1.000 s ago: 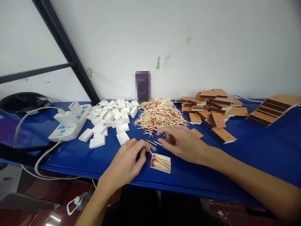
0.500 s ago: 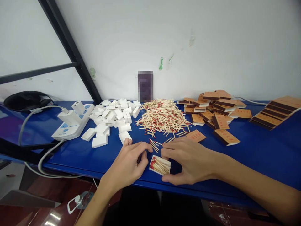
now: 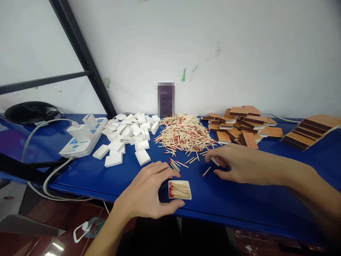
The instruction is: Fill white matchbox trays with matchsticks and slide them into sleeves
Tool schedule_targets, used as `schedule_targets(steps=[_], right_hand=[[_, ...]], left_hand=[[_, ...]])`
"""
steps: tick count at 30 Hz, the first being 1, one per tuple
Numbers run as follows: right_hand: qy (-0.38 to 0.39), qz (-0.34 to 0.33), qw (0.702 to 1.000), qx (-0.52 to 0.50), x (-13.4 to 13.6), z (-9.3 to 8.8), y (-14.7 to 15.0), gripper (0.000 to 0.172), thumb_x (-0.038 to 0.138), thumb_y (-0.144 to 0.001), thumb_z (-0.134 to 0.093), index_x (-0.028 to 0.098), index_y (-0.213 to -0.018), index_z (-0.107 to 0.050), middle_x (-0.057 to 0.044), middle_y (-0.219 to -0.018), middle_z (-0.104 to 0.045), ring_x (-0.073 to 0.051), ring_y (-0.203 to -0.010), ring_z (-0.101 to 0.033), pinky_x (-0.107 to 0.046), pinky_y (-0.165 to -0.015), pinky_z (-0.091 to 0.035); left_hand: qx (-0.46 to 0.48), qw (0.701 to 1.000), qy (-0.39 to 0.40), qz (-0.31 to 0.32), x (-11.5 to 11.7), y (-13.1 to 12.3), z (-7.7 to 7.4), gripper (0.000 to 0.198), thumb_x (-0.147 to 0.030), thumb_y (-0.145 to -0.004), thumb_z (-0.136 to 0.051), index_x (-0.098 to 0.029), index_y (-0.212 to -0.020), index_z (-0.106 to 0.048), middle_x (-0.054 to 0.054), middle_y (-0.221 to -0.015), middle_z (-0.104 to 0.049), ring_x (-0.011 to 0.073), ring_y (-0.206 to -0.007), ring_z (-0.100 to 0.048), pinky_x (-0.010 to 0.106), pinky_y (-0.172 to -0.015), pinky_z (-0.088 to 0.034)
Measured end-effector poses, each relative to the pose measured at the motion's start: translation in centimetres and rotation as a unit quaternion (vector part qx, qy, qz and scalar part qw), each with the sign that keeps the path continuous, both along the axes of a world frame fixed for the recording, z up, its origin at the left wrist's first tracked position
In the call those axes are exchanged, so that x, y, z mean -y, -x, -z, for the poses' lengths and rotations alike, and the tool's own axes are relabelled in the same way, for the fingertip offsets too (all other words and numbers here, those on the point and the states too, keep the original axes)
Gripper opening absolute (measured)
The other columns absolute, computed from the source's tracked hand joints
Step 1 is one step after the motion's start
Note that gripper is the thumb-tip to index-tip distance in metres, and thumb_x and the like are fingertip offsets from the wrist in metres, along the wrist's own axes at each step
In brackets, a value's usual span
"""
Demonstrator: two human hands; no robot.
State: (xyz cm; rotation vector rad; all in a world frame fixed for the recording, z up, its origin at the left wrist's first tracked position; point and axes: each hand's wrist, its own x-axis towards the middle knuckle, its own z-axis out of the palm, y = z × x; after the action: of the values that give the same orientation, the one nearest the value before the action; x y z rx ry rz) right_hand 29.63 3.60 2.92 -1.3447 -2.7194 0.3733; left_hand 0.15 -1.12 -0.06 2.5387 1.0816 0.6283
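My left hand (image 3: 153, 192) rests at the table's front with thumb and fingers spread around a small white matchbox tray (image 3: 190, 192). Matches (image 3: 178, 188) lie inside the tray, their red heads toward my palm. Farther right, my right hand (image 3: 226, 161) curls its fingers over a matchbox sleeve, of which only a pale edge (image 3: 215, 161) shows; the rest is hidden. A single match (image 3: 206, 171) lies beside my right thumb. Several loose matches (image 3: 174, 165) lie beyond the tray, in front of a large match heap (image 3: 186, 133).
White empty trays (image 3: 128, 129) are piled left of the matches. Orange-and-brown matchbox sleeves (image 3: 245, 122) are heaped at the right, with a joined row of sleeves (image 3: 310, 131) beyond. A power strip (image 3: 80, 147) with cables sits at the left. A dark pixelated object (image 3: 166, 99) leans on the wall.
My right hand has left the filled tray and moved right and away from me, over the nearby sleeve. My left hand has opened around the tray, which has turned straighter.
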Motion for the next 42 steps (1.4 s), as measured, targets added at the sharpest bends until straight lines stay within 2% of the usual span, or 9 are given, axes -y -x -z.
schedule_targets(steps=[4, 7, 10, 13, 17, 24, 29, 36, 42], right_hand=[[-0.006, 0.011, 1.0, 0.011, -0.5, 0.1, -1.0, 0.006, 0.029, -0.083, -0.06, 0.025, -0.08, -0.063, 0.0, -0.068, -0.061, -0.015, -0.056, -0.056, -0.028, -0.05, -0.04], [-0.034, 0.012, 0.999, 0.011, -0.5, -0.1, -1.0, 0.01, 0.027, -0.083, -0.059, 0.025, -0.074, -0.063, 0.0, -0.064, -0.061, -0.015, -0.053, -0.054, -0.028, -0.048, -0.037], [-0.056, -0.008, 0.998, 0.006, 0.0, -0.1, 0.3, 0.006, 0.027, -0.083, -0.06, 0.026, -0.084, -0.066, 0.001, -0.069, -0.063, -0.016, -0.058, -0.056, -0.028, -0.052, -0.039], [-0.038, -0.054, 0.998, -0.009, 0.5, 0.5, 2.9, 0.015, 0.023, -0.084, -0.06, 0.026, -0.098, -0.066, -0.001, -0.083, -0.067, -0.017, -0.069, -0.061, -0.029, -0.06, -0.044], [-0.109, -0.063, 0.991, -0.049, 0.8, 2.0, 6.0, 0.019, 0.023, -0.093, -0.052, 0.018, -0.104, -0.066, -0.008, -0.093, -0.067, -0.021, -0.08, -0.063, -0.033, -0.067, -0.048], [-0.192, -0.138, 0.968, -0.084, 0.2, 3.6, 7.9, 0.026, 0.024, -0.097, -0.048, 0.012, -0.107, -0.068, -0.012, -0.096, -0.065, -0.025, -0.091, -0.059, -0.043, -0.084, -0.049], [-0.156, -0.159, 0.971, -0.089, -0.1, 3.5, 7.9, 0.022, 0.019, -0.095, -0.05, 0.013, -0.1, -0.071, -0.01, -0.09, -0.065, -0.023, -0.086, -0.059, -0.041, -0.082, -0.049], [-0.065, -0.166, 0.974, -0.142, 0.2, 3.1, 6.6, 0.019, 0.016, -0.094, -0.053, 0.018, -0.096, -0.071, -0.007, -0.093, -0.067, -0.019, -0.088, -0.061, -0.034, -0.082, -0.048], [-0.068, -0.127, 0.977, -0.154, 0.7, 2.3, 5.2, 0.016, 0.017, -0.092, -0.052, 0.018, -0.096, -0.068, -0.006, -0.092, -0.064, -0.019, -0.087, -0.059, -0.033, -0.078, -0.048]], left_hand=[[-0.004, 1.0, 0.008, 0.017, -0.1, -0.2, 0.3, 0.028, -0.035, -0.078, -0.071, -0.025, -0.103, -0.066, 0.002, -0.099, -0.065, 0.0214, -0.096, -0.062, 0.04, -0.099, -0.046], [0.0, 1.0, 0.002, 0.017, -0.3, -0.2, 0.2, 0.031, -0.037, -0.081, -0.07, -0.026, -0.109, -0.065, 0.003, -0.102, -0.064, 0.0218, -0.097, -0.061, 0.039, -0.098, -0.047], [0.012, 1.0, 0.006, 0.01, -0.5, 0.2, 0.0, 0.027, -0.036, -0.095, -0.056, -0.025, -0.12, -0.061, 0.005, -0.111, -0.063, 0.022, -0.104, -0.059, 0.038, -0.097, -0.046], [0.042, 0.998, -0.004, 0.04, -0.6, 0.7, -0.2, 0.024, -0.025, -0.103, -0.04, -0.022, -0.116, -0.059, 0.006, -0.11, -0.063, 0.0191, -0.102, -0.057, 0.034, -0.093, -0.045], [0.086, 0.99, -0.045, 0.099, -0.5, 1.4, -0.4, 0.024, -0.013, -0.102, -0.036, -0.019, -0.11, -0.058, 0.006, -0.103, -0.064, 0.0176, -0.094, -0.057, 0.032, -0.087, -0.044], [0.095, 0.987, -0.085, 0.101, -0.6, 1.4, -0.2, 0.029, -0.004, -0.097, -0.037, -0.019, -0.099, -0.061, 0.005, -0.1, -0.065, 0.0163, -0.09, -0.057, 0.032, -0.082, -0.043], [0.097, 0.987, -0.124, 0.027, -1.2, 1.5, 0.6, 0.031, 0.001, -0.094, -0.037, -0.018, -0.1, -0.06, 0.005, -0.103, -0.063, 0.0164, -0.094, -0.056, 0.032, -0.084, -0.042], [0.111, 0.979, -0.119, 0.12, -1.1, 1.4, 0.2, 0.03, -0.002, -0.095, -0.037, -0.018, -0.087, -0.061, 0.003, -0.097, -0.067, 0.0149, -0.083, -0.056, 0.032, -0.078, -0.04], [0.129, 0.975, -0.113, 0.142, -1.1, 1.3, -0.1, 0.033, 0.0, -0.093, -0.036, -0.018, -0.084, -0.062, 0.004, -0.093, -0.069, 0.0149, -0.081, -0.057, 0.033, -0.076, -0.04]])
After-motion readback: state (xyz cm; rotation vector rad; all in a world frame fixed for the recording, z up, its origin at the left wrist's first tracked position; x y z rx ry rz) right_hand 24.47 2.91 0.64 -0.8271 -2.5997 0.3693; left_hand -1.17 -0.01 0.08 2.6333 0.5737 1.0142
